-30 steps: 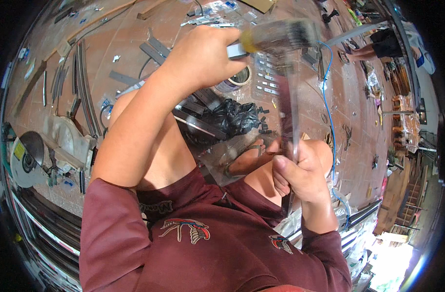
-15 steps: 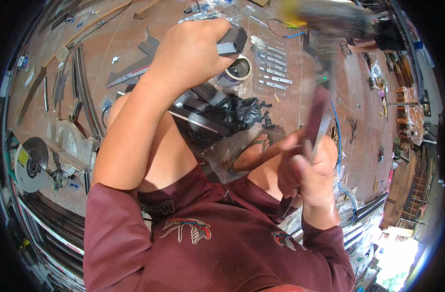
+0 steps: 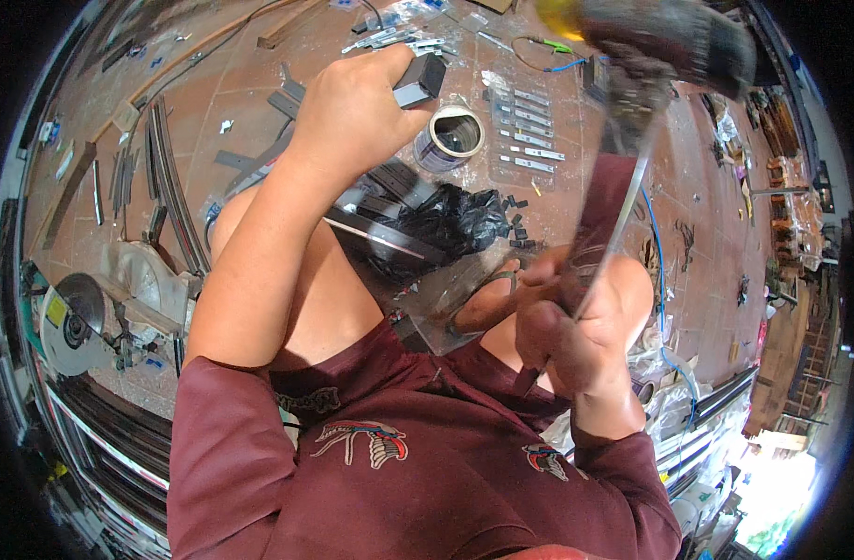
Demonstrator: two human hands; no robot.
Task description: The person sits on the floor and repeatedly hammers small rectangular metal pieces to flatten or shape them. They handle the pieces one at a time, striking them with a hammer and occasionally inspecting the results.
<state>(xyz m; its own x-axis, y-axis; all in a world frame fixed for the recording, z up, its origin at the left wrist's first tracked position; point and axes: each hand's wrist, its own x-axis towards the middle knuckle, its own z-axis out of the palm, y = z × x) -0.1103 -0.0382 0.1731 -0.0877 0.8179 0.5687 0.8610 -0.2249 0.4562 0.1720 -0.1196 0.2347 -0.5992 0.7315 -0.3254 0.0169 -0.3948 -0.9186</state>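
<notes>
My left hand [image 3: 357, 107] is wrapped around a dark square-section bar [image 3: 419, 82], whose pale end face points right; the rest of the bar is hidden behind the hand and forearm. Raised on the right, my right hand [image 3: 581, 341] grips a mallet [image 3: 609, 201] by its dark red, flat-sided handle. The mallet's head, yellow at one end and black at the other, is smeared by motion. An open paint can [image 3: 434, 161] stands just below and right of the bar. Under it lies a black plastic bag [image 3: 459, 219], with several small black blocks [image 3: 517, 222] beside it.
Several metal strips [image 3: 529, 126] lie in a row beyond the can. At the left is a cutting saw with a round blade [image 3: 77, 317], near long dark strips [image 3: 165, 187]. A blue hose [image 3: 658, 280] runs along the right. Another person's leg shows at the upper right.
My left hand has shifted slightly left with the bar. The mallet's head has moved a little right and down, and its handle is less blurred.
</notes>
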